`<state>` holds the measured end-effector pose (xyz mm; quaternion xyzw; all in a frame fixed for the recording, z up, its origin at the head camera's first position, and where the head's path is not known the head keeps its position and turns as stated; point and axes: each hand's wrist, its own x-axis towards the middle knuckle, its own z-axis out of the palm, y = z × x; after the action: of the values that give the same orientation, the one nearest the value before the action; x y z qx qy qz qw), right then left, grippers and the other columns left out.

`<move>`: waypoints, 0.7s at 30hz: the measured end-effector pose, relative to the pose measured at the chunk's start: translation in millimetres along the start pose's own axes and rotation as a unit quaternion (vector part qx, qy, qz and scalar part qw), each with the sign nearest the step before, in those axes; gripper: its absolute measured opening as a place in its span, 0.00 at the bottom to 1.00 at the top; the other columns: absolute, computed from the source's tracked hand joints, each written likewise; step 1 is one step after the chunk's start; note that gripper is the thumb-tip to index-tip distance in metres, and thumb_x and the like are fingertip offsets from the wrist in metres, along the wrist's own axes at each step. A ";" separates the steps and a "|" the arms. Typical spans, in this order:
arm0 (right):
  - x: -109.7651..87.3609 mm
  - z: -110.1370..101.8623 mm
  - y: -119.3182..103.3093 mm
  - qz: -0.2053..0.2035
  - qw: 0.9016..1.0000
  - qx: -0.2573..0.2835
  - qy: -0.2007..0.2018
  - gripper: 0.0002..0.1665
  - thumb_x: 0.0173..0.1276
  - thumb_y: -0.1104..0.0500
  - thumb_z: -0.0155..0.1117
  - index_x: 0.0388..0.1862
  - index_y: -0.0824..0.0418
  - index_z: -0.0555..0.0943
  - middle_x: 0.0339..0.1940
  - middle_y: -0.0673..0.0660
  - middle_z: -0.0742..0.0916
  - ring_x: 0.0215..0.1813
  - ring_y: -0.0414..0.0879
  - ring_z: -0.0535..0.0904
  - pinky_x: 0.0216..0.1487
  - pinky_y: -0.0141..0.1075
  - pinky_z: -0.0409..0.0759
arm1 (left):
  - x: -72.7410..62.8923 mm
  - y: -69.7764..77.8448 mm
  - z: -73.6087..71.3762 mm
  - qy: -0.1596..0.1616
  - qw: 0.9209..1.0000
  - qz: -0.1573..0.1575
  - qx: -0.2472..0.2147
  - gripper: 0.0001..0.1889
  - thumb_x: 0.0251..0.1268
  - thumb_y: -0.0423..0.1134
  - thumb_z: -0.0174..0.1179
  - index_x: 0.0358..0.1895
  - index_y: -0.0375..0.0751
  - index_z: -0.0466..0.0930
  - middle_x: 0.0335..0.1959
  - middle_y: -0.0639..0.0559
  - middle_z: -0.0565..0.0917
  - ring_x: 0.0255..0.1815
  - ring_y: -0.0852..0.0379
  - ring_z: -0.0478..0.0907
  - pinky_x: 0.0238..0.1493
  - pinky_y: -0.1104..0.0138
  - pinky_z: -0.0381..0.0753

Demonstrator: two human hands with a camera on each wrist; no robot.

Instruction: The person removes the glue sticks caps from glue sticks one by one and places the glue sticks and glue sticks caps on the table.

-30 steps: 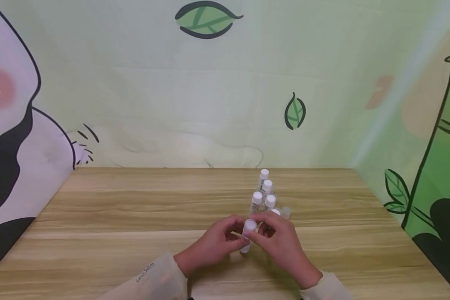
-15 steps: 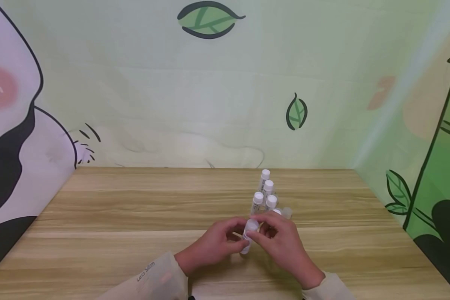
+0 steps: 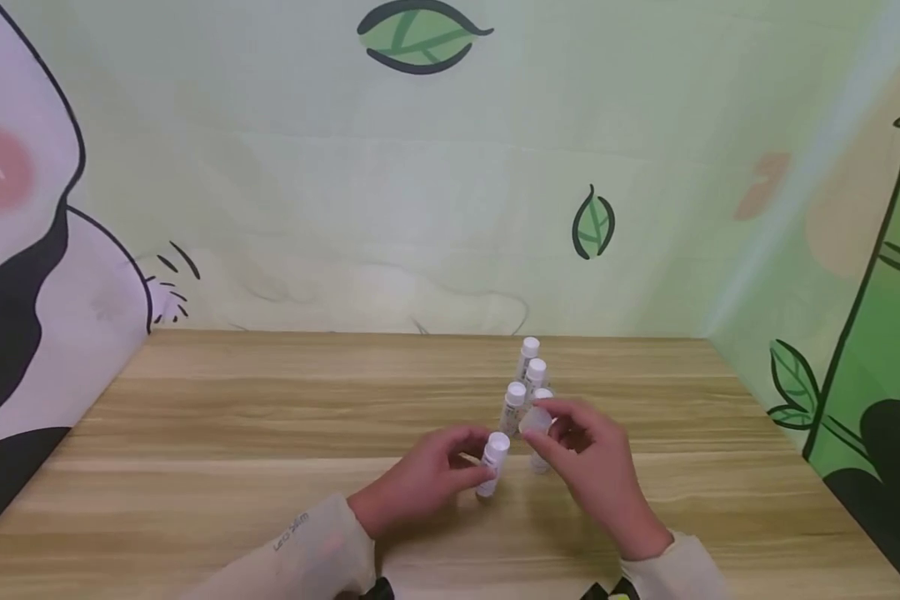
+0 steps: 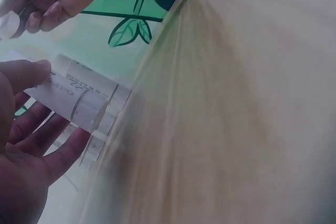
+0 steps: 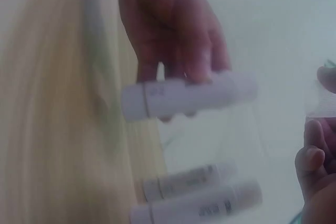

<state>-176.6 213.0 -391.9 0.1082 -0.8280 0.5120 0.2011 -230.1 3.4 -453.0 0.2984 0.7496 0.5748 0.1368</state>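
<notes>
My left hand [image 3: 427,475] holds a white glue stick [image 3: 493,467] between thumb and fingers, its white end up, near the table surface. The words "GLUE STICK" show on a glue stick [image 4: 65,93] in the left wrist view. To the right of it, my right hand [image 3: 600,467] pinches a translucent cap [image 3: 534,422] between thumb and forefinger, apart from the held stick. Ribbing shows on the cap [image 5: 321,102] in the right wrist view. Several more white glue sticks [image 3: 513,410] stand just beyond the hands. My right hand partly covers some of them.
The wood-grain table [image 3: 270,392] reaches back to a printed cloth backdrop [image 3: 307,208] with leaves and a panda. The standing glue sticks form a close group right of the table's middle, the farthest glue stick [image 3: 528,357] near the back edge.
My right hand has drawn away from the top of the held glue stick, up and to the right, with the translucent cap in its fingers. My left hand has stayed nearly in place.
</notes>
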 end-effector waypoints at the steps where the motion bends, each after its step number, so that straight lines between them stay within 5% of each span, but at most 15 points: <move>1: 1.8 -2.8 0.1 0.009 1.000 0.002 0.007 0.17 0.58 0.60 0.73 0.47 0.58 0.84 0.28 0.51 0.82 0.31 0.37 0.76 0.30 0.28 0.79 | 1.5 -0.4 -1.1 0.004 1.000 0.000 0.000 0.18 0.63 0.41 0.64 0.56 0.46 0.77 0.50 0.53 0.83 0.52 0.58 0.80 0.50 0.69 0.81; 12: 14.4 -28.0 33.2 0.053 0.997 -0.014 0.048 0.16 0.64 0.60 0.68 0.50 0.61 0.82 0.33 0.42 0.81 0.34 0.36 0.76 0.34 0.25 0.79 | 17.5 -4.1 -4.7 0.030 0.999 0.018 0.010 0.18 0.61 0.39 0.66 0.54 0.43 0.77 0.50 0.50 0.83 0.52 0.56 0.80 0.52 0.69 0.81; 21: 11.5 -28.7 62.4 0.103 0.992 -0.064 0.033 0.20 0.63 0.54 0.69 0.52 0.60 0.81 0.35 0.53 0.83 0.31 0.36 0.75 0.29 0.27 0.75 | 29.9 -4.7 -1.7 0.040 0.999 0.027 0.024 0.17 0.62 0.39 0.66 0.54 0.47 0.76 0.50 0.54 0.83 0.51 0.59 0.80 0.52 0.71 0.80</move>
<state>-204.6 267.1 -425.6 -0.0075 -0.8586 0.4795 0.1813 -255.9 19.3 -452.8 0.2981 0.7596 0.5719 0.0841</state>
